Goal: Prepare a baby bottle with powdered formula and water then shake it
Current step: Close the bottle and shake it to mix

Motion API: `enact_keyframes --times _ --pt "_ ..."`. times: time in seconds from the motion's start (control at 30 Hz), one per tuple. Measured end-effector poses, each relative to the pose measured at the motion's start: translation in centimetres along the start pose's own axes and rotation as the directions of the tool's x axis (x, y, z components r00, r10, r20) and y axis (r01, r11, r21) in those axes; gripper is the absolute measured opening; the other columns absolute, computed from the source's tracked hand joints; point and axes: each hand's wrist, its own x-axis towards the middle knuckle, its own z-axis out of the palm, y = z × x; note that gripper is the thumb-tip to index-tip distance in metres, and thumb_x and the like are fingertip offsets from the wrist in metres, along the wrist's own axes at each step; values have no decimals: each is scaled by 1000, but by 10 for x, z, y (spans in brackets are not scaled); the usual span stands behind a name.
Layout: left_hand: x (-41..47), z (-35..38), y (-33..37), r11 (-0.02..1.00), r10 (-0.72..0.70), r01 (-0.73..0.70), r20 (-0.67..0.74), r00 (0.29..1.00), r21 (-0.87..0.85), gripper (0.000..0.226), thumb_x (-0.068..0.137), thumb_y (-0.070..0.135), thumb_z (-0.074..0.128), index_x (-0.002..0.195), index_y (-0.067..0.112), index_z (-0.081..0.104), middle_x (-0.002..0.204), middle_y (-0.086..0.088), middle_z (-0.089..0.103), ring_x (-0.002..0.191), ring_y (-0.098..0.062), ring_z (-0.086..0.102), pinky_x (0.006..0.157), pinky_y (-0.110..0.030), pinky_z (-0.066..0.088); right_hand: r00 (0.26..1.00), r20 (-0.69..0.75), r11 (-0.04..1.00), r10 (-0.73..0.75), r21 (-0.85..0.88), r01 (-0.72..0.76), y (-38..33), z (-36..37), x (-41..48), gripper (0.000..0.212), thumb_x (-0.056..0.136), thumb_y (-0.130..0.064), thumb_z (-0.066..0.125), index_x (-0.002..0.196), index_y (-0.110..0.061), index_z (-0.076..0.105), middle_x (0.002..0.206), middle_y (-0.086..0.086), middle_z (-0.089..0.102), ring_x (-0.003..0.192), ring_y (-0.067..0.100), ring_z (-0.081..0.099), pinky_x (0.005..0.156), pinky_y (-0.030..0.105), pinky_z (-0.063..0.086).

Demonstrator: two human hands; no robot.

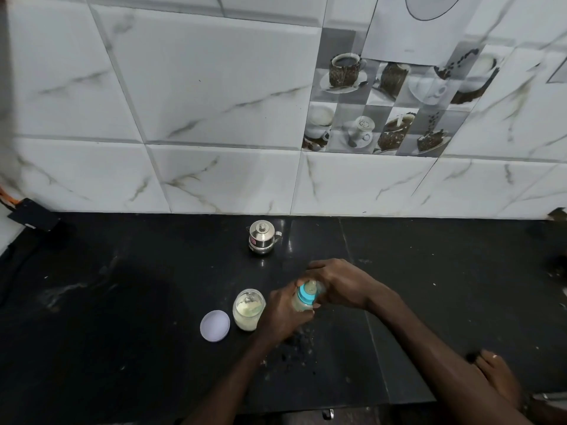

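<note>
The left grip (285,314) is wrapped round the body of the bottle (302,305), holding it tilted just above the bench (122,302), right of the middle and on the near side. The right grip (337,283) comes over from the far right, its fingers curled about the top, where the blue ring (306,294) and teat sit. It looks like a twisting hold, though I cannot tell whether the ring is tight.

The bottle shows pale, milky stuff low down, so I judge that the powder is in and likely the water too. How full it is, the hands hide.

Just left of the bottle the jar (249,309) of formula stands open and part full. Its lid (214,326) lies flat on the bench beside it, further left. A small steel pot (262,237) stands with its cover on, well apart, at the far wall. Specks (300,342) are scattered on the bench near the bottle.

What seems left is to seat the ring firmly, shake the bottle, and put the lid on the jar.
</note>
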Motion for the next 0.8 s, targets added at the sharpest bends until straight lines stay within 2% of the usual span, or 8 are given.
enact_keyframes --times 0.17,0.23,0.33,0.47,0.53,0.6,0.7,0.8 --pt "1 8 -18 996 -92 92 61 994 8 55 64 36 85 116 30 69 101 15 76 93 4 71 86 -29 59 995 85 997 -53 -44 57 8 16 3 40 75 -18 78 113 -26 68 106 -12 64 89 8 63 71 21 46" --pt "1 15 -28 991 -136 136 60 989 7 55 63 36 85 115 29 70 103 13 77 95 2 71 88 -31 59 993 104 995 -64 -73 72 12 31 3 40 78 -21 76 117 -27 66 112 -11 64 96 10 62 76 24 47" --pt "2 29 -40 983 -185 185 46 982 -3 54 64 34 88 114 28 69 108 9 77 100 -6 72 90 -30 58 987 146 990 -73 -111 89 22 56 6 44 78 -16 74 120 -24 65 116 -8 65 105 14 62 84 31 48" --pt "6 42 -51 977 -208 210 38 977 -47 53 69 27 90 117 20 70 111 7 75 103 -8 71 89 -25 56 976 217 990 33 -139 -2 31 80 12 57 77 -13 74 132 -22 59 130 2 58 114 24 61 92 42 52" --pt "7 45 -54 979 -190 191 22 982 -77 52 68 25 89 115 28 68 109 11 74 101 -2 70 88 -23 55 971 195 987 139 -104 -120 31 87 13 63 79 -17 75 137 -24 53 134 3 53 113 27 61 88 41 54" --pt "8 48 -60 978 -186 184 -12 983 -100 52 64 23 89 107 38 66 106 11 73 97 3 68 84 -21 54 966 167 978 199 -93 -185 31 94 16 60 81 -19 73 137 -26 53 129 2 54 108 29 64 81 40 55" --pt "12 51 -67 979 -189 184 -61 980 -84 52 58 23 89 103 36 66 105 8 70 96 3 66 82 -17 52 964 188 981 186 -93 -171 32 101 21 53 81 -18 70 133 -25 58 121 4 58 102 32 66 80 42 56" --pt "18 54 -78 978 -200 196 -59 978 -71 51 58 32 88 105 27 70 103 7 72 94 -1 68 82 -27 57 976 196 991 99 -107 -79 40 100 25 54 79 -15 72 132 -22 61 126 3 61 107 29 65 85 40 55"
